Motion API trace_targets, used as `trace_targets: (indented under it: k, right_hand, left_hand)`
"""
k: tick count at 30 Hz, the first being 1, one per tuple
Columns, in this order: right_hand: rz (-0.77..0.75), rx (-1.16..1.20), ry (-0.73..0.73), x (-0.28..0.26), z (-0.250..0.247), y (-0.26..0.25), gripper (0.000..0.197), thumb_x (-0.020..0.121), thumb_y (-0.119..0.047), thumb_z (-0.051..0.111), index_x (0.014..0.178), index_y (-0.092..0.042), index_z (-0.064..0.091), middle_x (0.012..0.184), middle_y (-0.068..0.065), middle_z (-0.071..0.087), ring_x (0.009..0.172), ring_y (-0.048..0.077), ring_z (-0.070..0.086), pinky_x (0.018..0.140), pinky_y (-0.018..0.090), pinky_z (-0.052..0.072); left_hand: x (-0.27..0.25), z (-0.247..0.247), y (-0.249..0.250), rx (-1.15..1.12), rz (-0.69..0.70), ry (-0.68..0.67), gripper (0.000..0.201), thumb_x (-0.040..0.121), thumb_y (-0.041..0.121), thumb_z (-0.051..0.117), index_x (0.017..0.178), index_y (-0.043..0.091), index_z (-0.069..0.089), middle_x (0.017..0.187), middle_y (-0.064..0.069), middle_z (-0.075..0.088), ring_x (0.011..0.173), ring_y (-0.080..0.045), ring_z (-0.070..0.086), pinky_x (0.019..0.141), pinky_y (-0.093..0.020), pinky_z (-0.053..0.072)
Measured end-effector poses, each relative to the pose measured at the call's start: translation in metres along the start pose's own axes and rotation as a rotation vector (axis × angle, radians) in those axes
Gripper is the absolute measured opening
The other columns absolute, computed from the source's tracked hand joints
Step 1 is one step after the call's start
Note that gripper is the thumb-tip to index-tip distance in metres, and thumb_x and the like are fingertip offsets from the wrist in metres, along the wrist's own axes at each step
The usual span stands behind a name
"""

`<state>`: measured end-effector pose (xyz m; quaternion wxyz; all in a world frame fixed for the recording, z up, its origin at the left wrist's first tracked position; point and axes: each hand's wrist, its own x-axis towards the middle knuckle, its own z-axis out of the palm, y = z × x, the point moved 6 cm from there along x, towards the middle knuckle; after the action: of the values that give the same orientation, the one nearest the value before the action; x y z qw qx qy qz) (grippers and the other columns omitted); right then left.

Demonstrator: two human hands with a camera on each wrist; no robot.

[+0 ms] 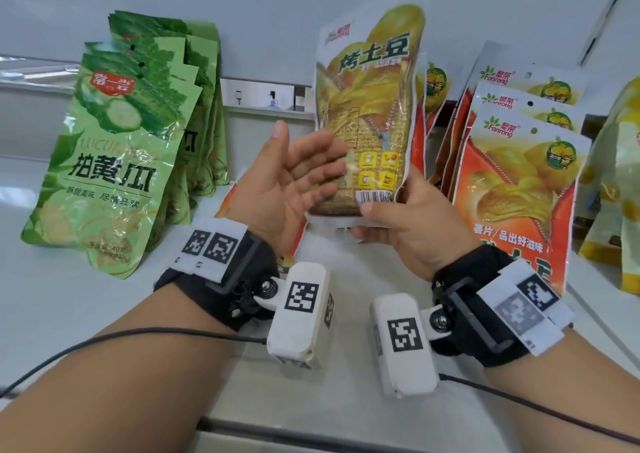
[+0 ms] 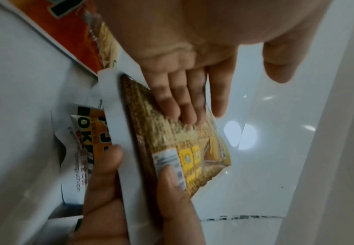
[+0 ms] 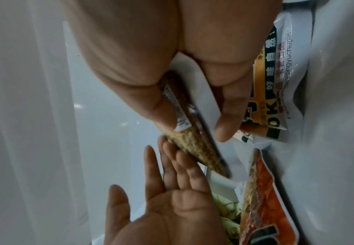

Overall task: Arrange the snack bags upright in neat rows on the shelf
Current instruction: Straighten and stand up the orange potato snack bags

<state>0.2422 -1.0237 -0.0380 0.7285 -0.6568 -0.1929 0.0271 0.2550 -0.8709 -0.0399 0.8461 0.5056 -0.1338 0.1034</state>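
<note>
Right hand (image 1: 398,220) pinching yellow bag (image 1: 370,106) upright at frame centre; left hand (image 1: 294,179) lying flat against it, fingers straight, gripping nothing

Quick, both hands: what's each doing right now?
Left hand: open, straight fingers touching the yellow potato-chip bag.
Right hand: pinching that bag's bottom edge, holding it upright.

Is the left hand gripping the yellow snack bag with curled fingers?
No, the left hand is open with straight fingers laid against the yellow snack bag, while the right hand pinches its bottom edge.
</note>
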Motion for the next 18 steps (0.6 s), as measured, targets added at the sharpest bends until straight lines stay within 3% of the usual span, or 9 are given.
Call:
trace_targets:
  k: [3, 5, 7, 9, 11, 12, 14, 16, 18]
  right_hand:
    - [0.036, 0.066, 0.074, 0.002, -0.007, 0.002, 0.032, 0.09, -0.004, 0.056, 0.114, -0.023, 0.049, 0.105, -0.003, 0.063, 0.084, 0.011, 0.066, 0.053, 0.026, 0.055]
    - [0.06, 0.092, 0.104, 0.003, -0.009, 0.004, 0.031, 0.091, -0.016, 0.056, 0.12, -0.021, 0.047, 0.118, 0.0, 0.058, 0.098, 0.017, 0.062, 0.052, 0.028, 0.056]
    - [0.087, 0.104, 0.134, 0.004, -0.01, 0.006, 0.046, 0.089, -0.03, 0.056, 0.131, -0.017, 0.044, 0.133, 0.004, 0.051, 0.116, 0.027, 0.054, 0.052, 0.029, 0.056]
    - [0.108, 0.1, 0.155, 0.006, -0.012, 0.008, 0.056, 0.087, -0.04, 0.053, 0.137, -0.016, 0.043, 0.139, 0.008, 0.049, 0.123, 0.031, 0.05, 0.055, 0.03, 0.056]
    - [0.104, 0.069, 0.18, 0.008, -0.017, 0.009, 0.051, 0.092, -0.04, 0.049, 0.137, -0.017, 0.044, 0.138, 0.009, 0.05, 0.121, 0.032, 0.052, 0.064, 0.036, 0.059]
    - [0.107, 0.054, 0.196, 0.009, -0.02, 0.011, 0.05, 0.094, -0.041, 0.046, 0.138, -0.018, 0.044, 0.139, 0.008, 0.05, 0.123, 0.032, 0.05, 0.075, 0.043, 0.058]
    - [0.109, -0.001, 0.229, 0.008, -0.026, 0.012, 0.054, 0.095, -0.046, 0.043, 0.141, -0.019, 0.041, 0.145, 0.004, 0.044, 0.132, 0.027, 0.042, 0.098, 0.054, 0.045]
    - [0.09, -0.06, 0.245, 0.008, -0.03, 0.011, 0.057, 0.094, -0.048, 0.042, 0.142, -0.018, 0.039, 0.147, 0.001, 0.041, 0.135, 0.022, 0.038, 0.107, 0.053, 0.036]
    - [0.07, -0.073, 0.247, 0.008, -0.033, 0.01, 0.053, 0.095, -0.046, 0.043, 0.137, -0.013, 0.046, 0.143, 0.002, 0.046, 0.132, 0.02, 0.042, 0.108, 0.049, 0.036]
  left_hand:
    - [0.004, -0.015, 0.002, 0.182, 0.046, 0.156, 0.028, 0.095, 0.037, 0.05, 0.109, 0.018, 0.064, 0.1, 0.004, 0.069, 0.081, -0.007, 0.062, 0.067, -0.023, 0.049]
    - [0.006, -0.018, -0.006, 0.183, -0.034, 0.161, 0.034, 0.09, 0.03, 0.059, 0.118, 0.012, 0.059, 0.108, -0.004, 0.066, 0.089, -0.01, 0.067, 0.074, -0.029, 0.053]
    - [0.006, -0.015, -0.015, 0.117, -0.103, 0.09, 0.027, 0.09, 0.02, 0.06, 0.11, 0.003, 0.061, 0.101, -0.013, 0.071, 0.089, -0.022, 0.07, 0.079, -0.036, 0.054]
    - [0.005, -0.011, -0.016, 0.122, -0.097, 0.063, 0.012, 0.092, 0.012, 0.055, 0.098, 0.003, 0.061, 0.088, -0.012, 0.072, 0.079, -0.022, 0.07, 0.07, -0.035, 0.057]
    - [0.005, -0.011, -0.015, 0.127, -0.061, 0.066, 0.008, 0.092, 0.007, 0.053, 0.095, 0.005, 0.06, 0.087, -0.013, 0.069, 0.077, -0.022, 0.068, 0.071, -0.036, 0.058]
    - [0.006, -0.012, -0.014, 0.135, -0.042, 0.072, 0.008, 0.092, 0.005, 0.052, 0.094, 0.006, 0.06, 0.089, -0.014, 0.067, 0.08, -0.024, 0.066, 0.077, -0.039, 0.058]
    - [0.005, -0.01, -0.013, 0.151, -0.029, 0.066, 0.01, 0.092, 0.003, 0.052, 0.094, 0.008, 0.06, 0.094, -0.017, 0.064, 0.086, -0.028, 0.062, 0.086, -0.044, 0.053]
    - [0.004, -0.008, -0.012, 0.174, -0.016, 0.066, 0.011, 0.091, 0.002, 0.052, 0.093, 0.01, 0.061, 0.093, -0.015, 0.065, 0.084, -0.026, 0.063, 0.086, -0.044, 0.053]
    - [0.003, -0.009, -0.012, 0.182, -0.007, 0.052, 0.013, 0.091, 0.002, 0.053, 0.093, 0.011, 0.062, 0.09, -0.012, 0.066, 0.081, -0.022, 0.066, 0.082, -0.041, 0.056]
